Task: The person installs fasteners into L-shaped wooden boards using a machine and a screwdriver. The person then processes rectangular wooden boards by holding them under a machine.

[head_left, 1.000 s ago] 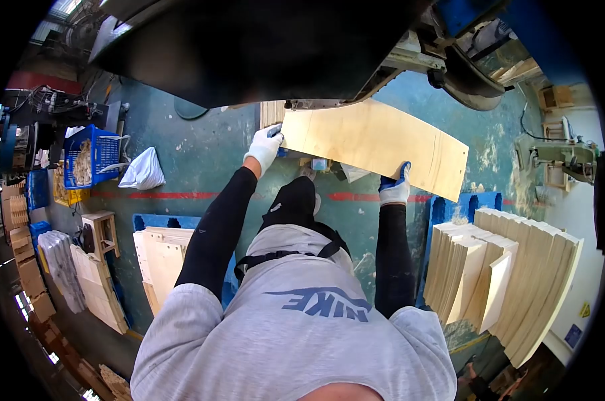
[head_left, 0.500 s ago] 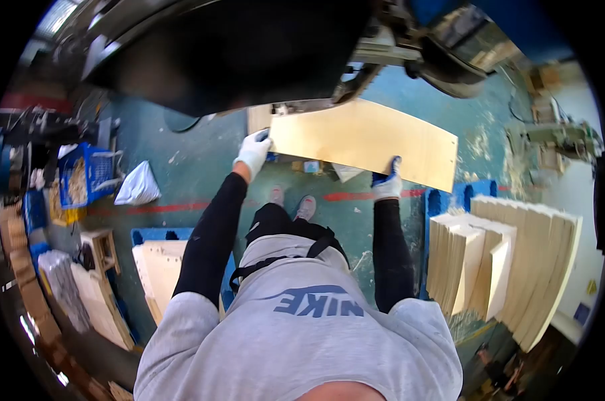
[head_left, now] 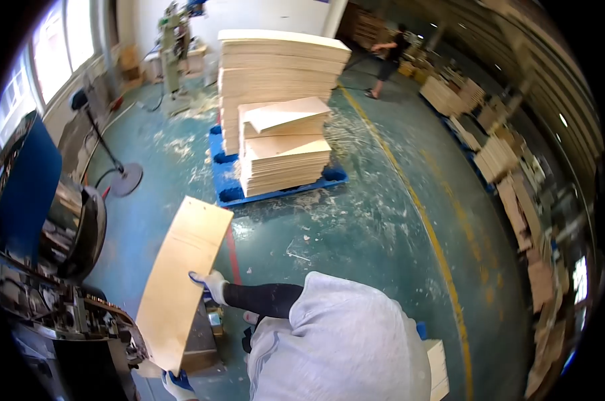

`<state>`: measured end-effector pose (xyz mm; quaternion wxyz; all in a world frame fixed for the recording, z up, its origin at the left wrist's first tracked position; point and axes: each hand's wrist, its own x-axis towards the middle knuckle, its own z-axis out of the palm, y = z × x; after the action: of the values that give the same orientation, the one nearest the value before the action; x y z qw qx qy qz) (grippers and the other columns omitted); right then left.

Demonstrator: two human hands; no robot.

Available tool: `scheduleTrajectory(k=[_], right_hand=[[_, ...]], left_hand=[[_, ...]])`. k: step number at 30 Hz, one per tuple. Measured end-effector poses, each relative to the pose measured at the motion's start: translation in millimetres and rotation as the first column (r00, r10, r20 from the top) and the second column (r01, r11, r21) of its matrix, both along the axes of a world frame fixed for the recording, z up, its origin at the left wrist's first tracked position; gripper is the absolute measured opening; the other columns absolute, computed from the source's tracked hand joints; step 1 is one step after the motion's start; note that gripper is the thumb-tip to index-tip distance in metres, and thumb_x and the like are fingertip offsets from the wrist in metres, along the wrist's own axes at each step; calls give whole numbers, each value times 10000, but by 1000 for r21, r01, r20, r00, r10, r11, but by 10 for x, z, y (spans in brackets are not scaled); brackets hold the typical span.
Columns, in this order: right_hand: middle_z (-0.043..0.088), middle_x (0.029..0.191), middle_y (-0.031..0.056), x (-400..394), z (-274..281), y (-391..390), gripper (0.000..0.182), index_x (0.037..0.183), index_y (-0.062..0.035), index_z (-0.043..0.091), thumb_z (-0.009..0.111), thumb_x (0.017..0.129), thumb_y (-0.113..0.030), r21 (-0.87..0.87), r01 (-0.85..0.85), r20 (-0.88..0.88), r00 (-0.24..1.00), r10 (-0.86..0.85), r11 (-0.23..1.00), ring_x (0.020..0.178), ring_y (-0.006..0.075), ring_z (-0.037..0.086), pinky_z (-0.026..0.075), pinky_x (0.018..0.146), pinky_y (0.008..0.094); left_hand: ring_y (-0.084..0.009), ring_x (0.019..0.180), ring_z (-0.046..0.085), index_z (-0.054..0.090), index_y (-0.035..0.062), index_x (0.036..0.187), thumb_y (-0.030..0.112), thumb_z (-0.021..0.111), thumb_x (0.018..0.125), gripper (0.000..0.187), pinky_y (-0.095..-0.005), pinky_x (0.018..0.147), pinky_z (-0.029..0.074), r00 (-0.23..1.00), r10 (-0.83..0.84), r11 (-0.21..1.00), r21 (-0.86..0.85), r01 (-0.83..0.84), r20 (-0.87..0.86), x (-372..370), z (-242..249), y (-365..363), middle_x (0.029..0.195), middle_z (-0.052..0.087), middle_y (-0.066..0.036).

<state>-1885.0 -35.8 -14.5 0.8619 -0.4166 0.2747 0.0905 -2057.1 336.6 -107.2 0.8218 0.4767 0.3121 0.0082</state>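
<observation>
A long pale plywood board [head_left: 182, 267] lies across my two hands, one long edge against the machine [head_left: 82, 334] at the lower left. My right hand [head_left: 212, 286], in a white glove with blue fingers, is closed on the board's near long edge about midway, thumb on top. At the bottom of the view my gloved left hand [head_left: 177, 385] grips the board's near end at the corner. Two small holes show near the far end.
Tall stacks of boards [head_left: 275, 73] stand on a blue pallet [head_left: 215, 174] ahead. A stand with a round base [head_left: 125, 179] is on the left. Another person [head_left: 389, 60] stands far off beyond the yellow floor line [head_left: 416, 200]. More stacked panels [head_left: 496, 160] line the right.
The head view has swung to the right, bringing the pallet stacks ahead and the other person into sight. Both hands still hold the board at the machine.
</observation>
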Motion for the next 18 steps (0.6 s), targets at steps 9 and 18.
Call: scheduleTrajectory(k=[9, 18], right_hand=[[700, 1107, 32, -1339, -110, -407, 446, 1236, -138, 630, 806, 848, -268, 7, 12, -90, 996, -11, 1000, 944, 183, 691, 568, 813, 366], [690, 1136, 95, -1728, -50, -550, 461, 1214, -30, 613, 754, 893, -330, 125, 169, 123, 975, -185, 978, 1009, 216, 676, 550, 906, 412]], left_hand=[[-208, 938, 590, 544, 129, 1234, 163, 621, 902, 343, -397, 861, 506, 948, -268, 963, -58, 262, -174, -671, 334, -100, 1050, 599, -82], [-229, 1091, 577, 521, 86, 1349, 422, 583, 977, 505, -403, 938, 467, 991, 57, 987, 156, -38, -121, -1321, 351, -212, 1271, 590, -112]])
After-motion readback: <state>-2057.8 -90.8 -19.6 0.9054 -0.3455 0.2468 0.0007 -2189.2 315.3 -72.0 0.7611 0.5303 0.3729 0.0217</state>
